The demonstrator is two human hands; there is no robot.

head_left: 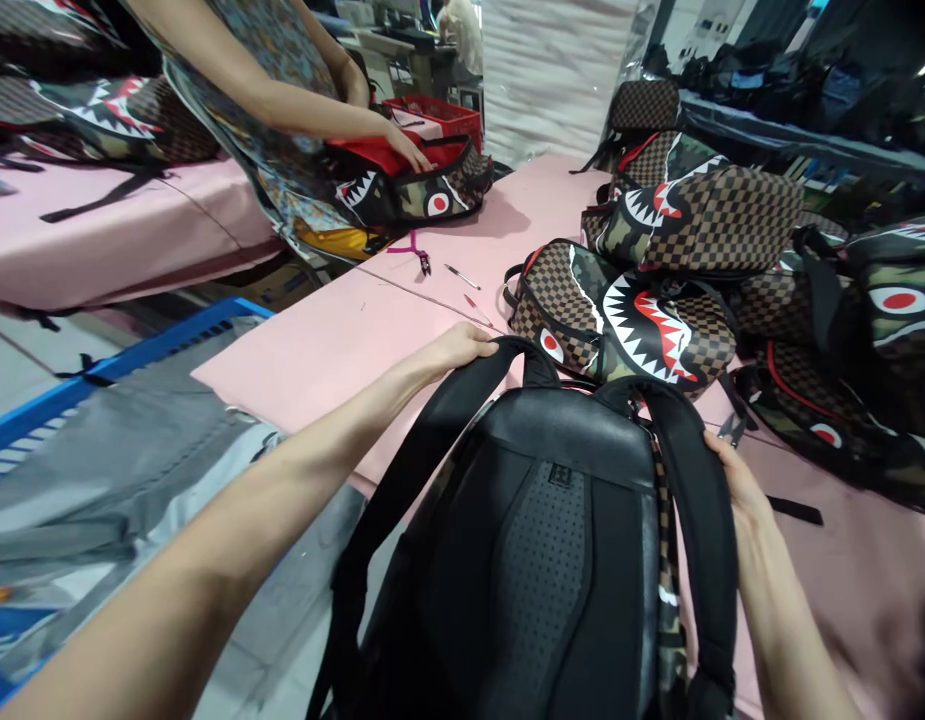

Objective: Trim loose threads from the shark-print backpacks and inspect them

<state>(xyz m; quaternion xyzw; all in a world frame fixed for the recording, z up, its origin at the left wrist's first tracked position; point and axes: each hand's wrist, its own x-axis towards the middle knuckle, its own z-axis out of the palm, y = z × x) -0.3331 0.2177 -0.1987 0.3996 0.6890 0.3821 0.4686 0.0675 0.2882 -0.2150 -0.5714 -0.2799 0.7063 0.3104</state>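
Note:
A backpack with a black padded back panel faces me, its two shoulder straps toward me and a strip of checkered, camouflage fabric along its side. With fingers closed, my left hand grips the left shoulder strap near its top. My right hand is closed around the outer edge of the right shoulder strap. Just beyond the top of this bag lies a checkered backpack with a printed shark mouth. The lower end of the held backpack runs out of view.
More shark-print backpacks are piled at the right on the pink table. A pen and small snips lie mid-table. Across it, a co-worker's hand reaches into an open bag. A blue crate stands at the left.

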